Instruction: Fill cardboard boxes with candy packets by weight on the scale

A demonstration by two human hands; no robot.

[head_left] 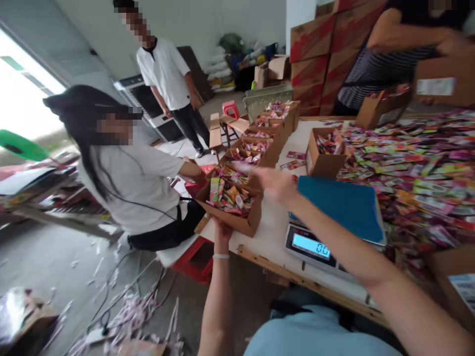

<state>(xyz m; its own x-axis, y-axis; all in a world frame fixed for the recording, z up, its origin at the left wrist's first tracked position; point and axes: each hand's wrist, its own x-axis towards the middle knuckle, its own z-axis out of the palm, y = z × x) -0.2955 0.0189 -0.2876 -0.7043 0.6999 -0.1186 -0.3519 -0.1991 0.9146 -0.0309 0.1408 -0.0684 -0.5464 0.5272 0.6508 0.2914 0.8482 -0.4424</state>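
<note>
Scale (341, 207): set near the close edge of the pale tabletop (265, 241), blue platform on top, showing zeros on a lit display, partly covered by the right forearm.
Left hand (221, 230): propped beneath the near side of a packed carton (243, 225), holding it from below; ringed at the wrist by a pale band.
Packed carton: tilted at the table's left edge, open, brimming with colourful sachets.
Right hand (276, 187): stretched toward the packed carton's far right side, blurred; cannot tell whether gripping or touching.
Small carton (326, 165): standing just beyond the scale, filled with sachets.
Loose sachets (415, 173): spread thickly across the table's right.
Seated co-worker (129, 183): reaching an arm behind the packed carton.
Carton row (273, 154): lined up beyond the packed carton, likewise filled.
Stacked boxes (311, 71): piled farther back, printed red.
</note>
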